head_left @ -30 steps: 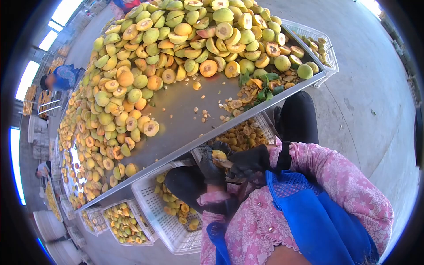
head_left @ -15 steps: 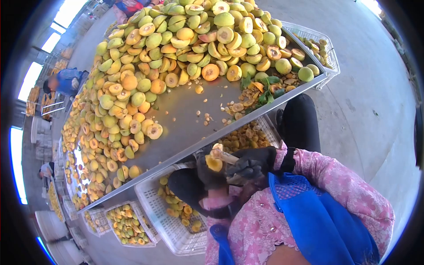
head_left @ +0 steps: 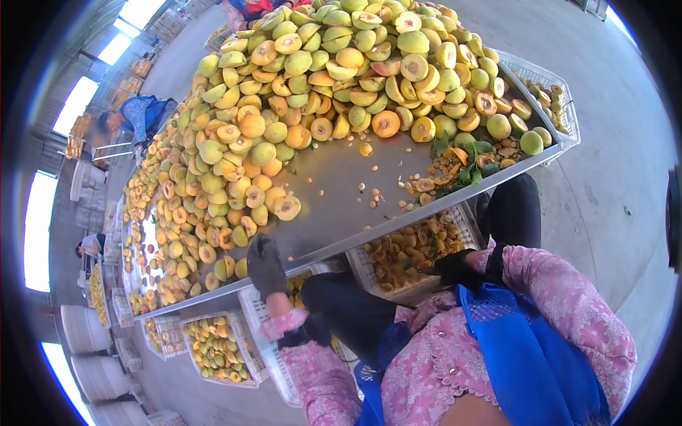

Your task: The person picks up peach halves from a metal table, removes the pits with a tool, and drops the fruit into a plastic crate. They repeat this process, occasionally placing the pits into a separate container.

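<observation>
Two gloved hands, set well apart. The left hand [head_left: 266, 264] is at the near rim of the metal surface [head_left: 334, 192], fingers stretched flat and spread, gripping nothing. The right hand [head_left: 455, 270] sits low by the knee, beside the crate of pits [head_left: 408, 248] under the surface. Its fingers look curled, but I cannot tell whether it grips anything.

Key relation: the nearest item to the left hand is a yellow-green fruit [head_left: 242, 268], just beside it on its left, at the rim. The cut half [head_left: 288, 208] lies up and slightly right of the fingertips, near but not touching, at the front edge of the heap [head_left: 341, 64]. The left hand is far nearer to both. The right hand is well apart, below rim level.

Cut half: face up, pale cream flesh, darker hollow in the middle, yellow skin at the edge. It is roundish, so no real long axis. The rim runs diagonally, lower left to upper right.

Bare steel between heap and rim carries loose kernels [head_left: 369, 195] and some leaves [head_left: 465, 170]. A white crate [head_left: 213, 348] with more fruit stands below on the floor.
</observation>
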Motion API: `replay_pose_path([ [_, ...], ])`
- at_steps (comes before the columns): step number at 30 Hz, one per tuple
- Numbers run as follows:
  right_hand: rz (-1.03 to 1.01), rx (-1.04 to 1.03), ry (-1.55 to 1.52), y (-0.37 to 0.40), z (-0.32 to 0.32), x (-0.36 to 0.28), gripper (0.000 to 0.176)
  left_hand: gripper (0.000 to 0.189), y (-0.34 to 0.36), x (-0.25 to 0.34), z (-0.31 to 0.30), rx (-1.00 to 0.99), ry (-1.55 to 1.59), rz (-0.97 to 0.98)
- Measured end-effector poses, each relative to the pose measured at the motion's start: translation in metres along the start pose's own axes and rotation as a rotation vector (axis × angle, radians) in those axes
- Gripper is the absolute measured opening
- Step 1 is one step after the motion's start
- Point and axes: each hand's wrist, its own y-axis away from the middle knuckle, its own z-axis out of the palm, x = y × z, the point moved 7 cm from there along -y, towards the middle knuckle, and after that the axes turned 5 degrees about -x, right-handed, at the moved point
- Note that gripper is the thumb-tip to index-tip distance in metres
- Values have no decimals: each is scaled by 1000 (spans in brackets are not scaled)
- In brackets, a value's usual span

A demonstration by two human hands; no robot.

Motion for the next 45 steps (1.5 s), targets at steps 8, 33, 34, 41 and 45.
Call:
replay_pose_path([
  [8, -104, 193, 101, 37, -22, -19, 52, 41, -86, 6, 104, -44, -332, 48],
  [33, -58, 472, -621, 102, -106, -145, 30, 46, 137, 136, 147, -735, 765, 103],
  [34, -38, 480, -626, 104, -106, -147, 29, 46, 140, 148, 142, -718, 785, 155],
  [41, -48, 497, -604, 96, -98, -144, 27, 40, 142, 125, 154, -585, 1389, -89],
  [45, -183, 546, -478, 80, -90, -137, 26, 44, 147, 127, 154, -480, 1293, -17],
])
